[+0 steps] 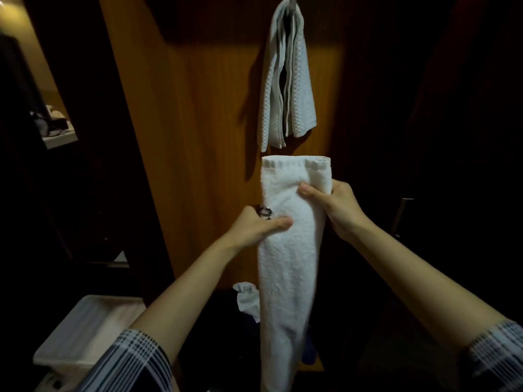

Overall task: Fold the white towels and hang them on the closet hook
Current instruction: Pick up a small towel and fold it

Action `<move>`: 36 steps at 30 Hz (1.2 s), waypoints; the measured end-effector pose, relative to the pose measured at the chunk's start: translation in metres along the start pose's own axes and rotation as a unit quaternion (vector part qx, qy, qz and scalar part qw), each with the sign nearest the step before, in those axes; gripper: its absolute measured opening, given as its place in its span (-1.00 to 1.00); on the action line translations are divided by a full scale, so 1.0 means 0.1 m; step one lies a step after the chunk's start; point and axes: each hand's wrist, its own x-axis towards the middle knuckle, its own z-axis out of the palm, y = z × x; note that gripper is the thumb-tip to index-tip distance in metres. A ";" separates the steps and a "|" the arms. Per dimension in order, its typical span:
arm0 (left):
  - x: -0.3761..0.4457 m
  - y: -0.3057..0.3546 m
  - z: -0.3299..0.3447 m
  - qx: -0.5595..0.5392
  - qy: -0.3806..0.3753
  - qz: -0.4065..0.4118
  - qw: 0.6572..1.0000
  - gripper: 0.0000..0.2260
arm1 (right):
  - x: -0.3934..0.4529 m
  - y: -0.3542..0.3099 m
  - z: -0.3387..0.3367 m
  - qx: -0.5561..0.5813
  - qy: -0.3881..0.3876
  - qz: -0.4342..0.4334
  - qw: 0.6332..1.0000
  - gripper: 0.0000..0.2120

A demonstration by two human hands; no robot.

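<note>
A long white towel folded into a narrow strip hangs upright in front of me, held by both hands. My left hand grips its left edge about a third of the way down. My right hand pinches its right edge a little higher, thumb across the front. Above it, a white waffle-textured towel hangs folded over a metal hook on the wooden closet panel. A crumpled white cloth lies low behind the held towel.
A white rectangular bin stands at the lower left. A lit shelf with small items shows at the far left. A metal door handle is on the dark door to the right.
</note>
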 end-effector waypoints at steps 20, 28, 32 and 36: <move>0.00 0.04 0.29 -0.228 -0.067 -0.107 0.965 -0.80 | 0.20 -0.30 -0.13 0.132 -0.021 0.214 0.968 -0.66; 0.17 0.35 0.09 -0.247 0.085 -0.155 0.953 -0.62 | -0.34 0.37 -0.12 0.141 -0.155 0.238 0.948 -0.45; 0.21 0.49 -0.02 -0.306 0.130 -0.189 0.924 -0.64 | -0.51 0.56 -0.05 -0.048 -0.079 0.172 0.981 -0.59; 0.09 0.41 -0.05 -0.398 0.111 -0.101 0.905 -0.54 | -0.31 0.43 -0.04 0.000 -0.018 0.133 0.991 -0.83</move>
